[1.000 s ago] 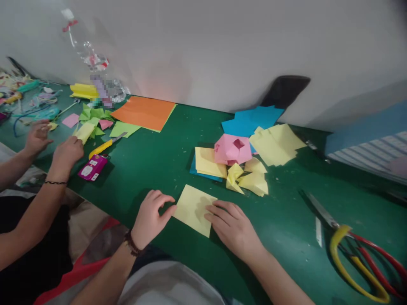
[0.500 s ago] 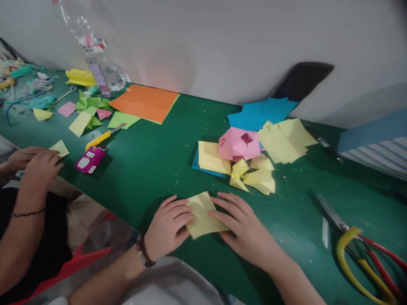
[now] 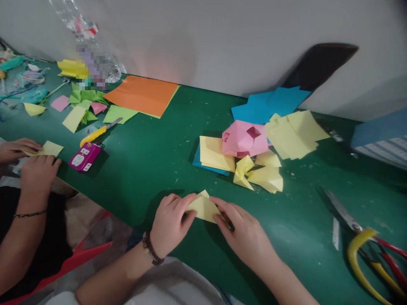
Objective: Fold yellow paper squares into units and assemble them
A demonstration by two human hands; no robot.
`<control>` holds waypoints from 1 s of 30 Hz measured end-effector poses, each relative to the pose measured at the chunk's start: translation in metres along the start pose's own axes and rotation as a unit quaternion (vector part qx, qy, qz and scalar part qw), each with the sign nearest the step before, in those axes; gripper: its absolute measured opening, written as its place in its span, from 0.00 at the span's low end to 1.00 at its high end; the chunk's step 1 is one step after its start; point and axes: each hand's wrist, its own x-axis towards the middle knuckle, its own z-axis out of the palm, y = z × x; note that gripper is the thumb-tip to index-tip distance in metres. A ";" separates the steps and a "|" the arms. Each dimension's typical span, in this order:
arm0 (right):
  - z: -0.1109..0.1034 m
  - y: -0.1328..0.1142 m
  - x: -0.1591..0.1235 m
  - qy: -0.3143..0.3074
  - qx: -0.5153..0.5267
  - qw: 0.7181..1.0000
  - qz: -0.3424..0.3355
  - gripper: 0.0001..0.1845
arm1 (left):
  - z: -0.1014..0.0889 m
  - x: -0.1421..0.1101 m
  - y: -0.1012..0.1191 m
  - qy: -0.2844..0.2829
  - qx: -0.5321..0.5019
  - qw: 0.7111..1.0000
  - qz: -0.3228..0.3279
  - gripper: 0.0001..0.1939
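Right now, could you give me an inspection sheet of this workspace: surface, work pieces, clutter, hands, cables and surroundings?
Surface: green tabletop, marked with small pale specks.
Work pieces: pale yellow paper, bent over; beyond it, a pink folded shape and yellow folded pieces.
Clutter: scissors at right; yellow cutter, blade out, beside a purple box.
Hands: left hand and right hand both hold the pale yellow paper.
Cables: nothing seen for certain; thin blue strand at far left, kind unclear.
Surroundings: pale wall behind; a co-worker's hand at left.
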 end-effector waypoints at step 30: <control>0.011 -0.003 0.006 0.046 -0.099 0.994 -0.015 0.13 | 0.002 0.005 -0.002 -0.009 0.022 0.999 0.039 0.11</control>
